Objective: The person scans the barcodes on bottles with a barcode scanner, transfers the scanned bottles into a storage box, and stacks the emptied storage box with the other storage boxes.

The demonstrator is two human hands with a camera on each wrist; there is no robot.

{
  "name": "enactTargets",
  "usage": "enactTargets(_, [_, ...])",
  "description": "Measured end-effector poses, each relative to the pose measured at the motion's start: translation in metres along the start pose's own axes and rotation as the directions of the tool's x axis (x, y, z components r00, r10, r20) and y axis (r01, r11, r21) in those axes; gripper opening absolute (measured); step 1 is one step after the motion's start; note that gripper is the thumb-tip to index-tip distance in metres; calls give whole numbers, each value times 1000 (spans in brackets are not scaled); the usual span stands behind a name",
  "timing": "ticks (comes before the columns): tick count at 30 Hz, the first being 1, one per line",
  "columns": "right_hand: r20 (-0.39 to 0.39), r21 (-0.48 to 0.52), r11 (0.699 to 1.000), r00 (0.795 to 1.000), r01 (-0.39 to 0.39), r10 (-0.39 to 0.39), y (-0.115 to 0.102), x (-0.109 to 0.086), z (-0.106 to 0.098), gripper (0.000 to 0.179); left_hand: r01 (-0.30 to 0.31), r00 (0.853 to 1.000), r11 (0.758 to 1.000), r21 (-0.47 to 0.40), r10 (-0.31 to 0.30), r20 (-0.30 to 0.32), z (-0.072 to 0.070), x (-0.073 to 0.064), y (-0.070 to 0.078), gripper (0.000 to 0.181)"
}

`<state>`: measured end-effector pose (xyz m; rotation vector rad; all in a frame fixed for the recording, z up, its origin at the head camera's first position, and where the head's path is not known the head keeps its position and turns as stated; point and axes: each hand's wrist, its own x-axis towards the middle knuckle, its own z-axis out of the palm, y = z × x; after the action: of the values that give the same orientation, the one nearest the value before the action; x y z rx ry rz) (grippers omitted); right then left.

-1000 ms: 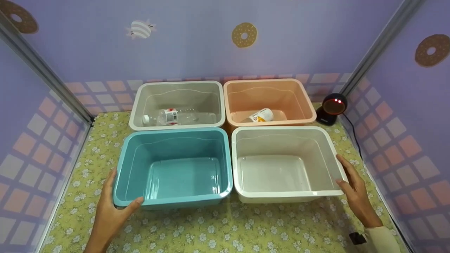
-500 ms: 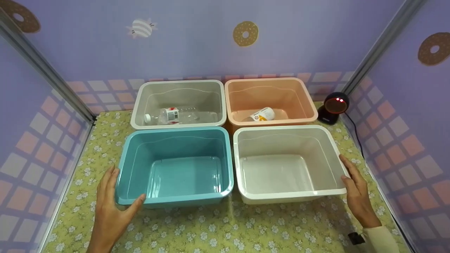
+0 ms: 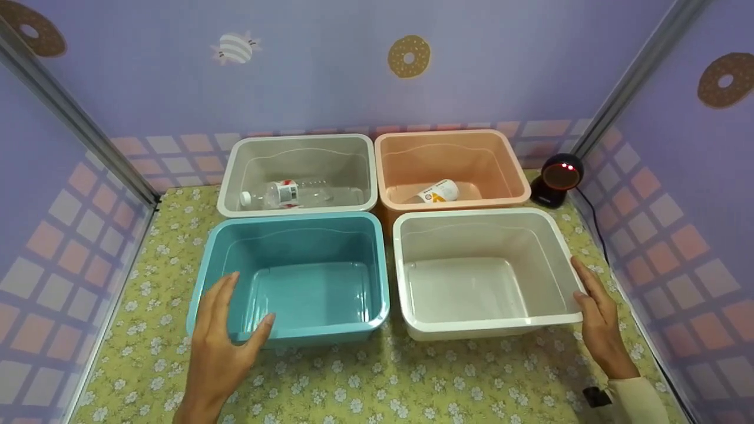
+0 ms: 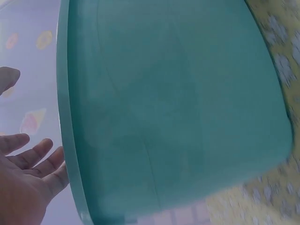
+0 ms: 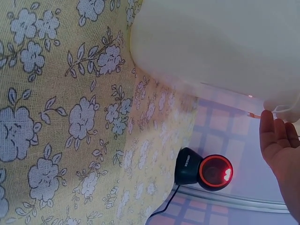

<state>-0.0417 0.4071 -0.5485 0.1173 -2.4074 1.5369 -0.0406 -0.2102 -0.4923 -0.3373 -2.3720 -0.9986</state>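
Note:
My left hand (image 3: 224, 341) is raised over the near left corner of the teal plastic bin (image 3: 200, 271), fingers spread and apart from the thumb, holding nothing. In the left wrist view, the fingers (image 4: 47, 154) show beyond the rim of the teal bin (image 4: 173, 112). My right hand (image 3: 602, 324) holds the near right corner of the off-white bin (image 3: 489, 324), the thumb at the rim and the fingers along its outer side. The right wrist view shows fingers (image 5: 276, 136) close beneath the off-white bin's rim, partly hidden by glare.
Behind stand a grey bin (image 3: 300, 139) with a clear capped bottle (image 3: 285, 193) and an orange bin (image 3: 450, 136) with a white labelled bottle (image 3: 442, 191). A black scanner (image 3: 556, 179) with red lights stands at right. Flowered cloth (image 3: 353, 388) covers the table between purple walls (image 3: 324, 76).
My left hand has let go of the teal bin's corner and moved right, over the bin. The off-white bin has shifted slightly right, with my right hand staying at its corner.

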Motion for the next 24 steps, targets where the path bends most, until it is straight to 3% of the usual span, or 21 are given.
enactTargets(6, [-16,-2,1000,1000,14,-14,2,0,-2,56,-7,999,999,-42,8,36,20,3,8,96])
enactTargets(14, [-26,-15,1000,999,19,-19,3,0,-5,55,-67,994,995,-76,73,77,41,8,16,99])
enactTargets(24, [-29,-9,1000,1000,0,0,4,-2,-8,55,-57,992,992,-112,69,110,58,10,25,95])
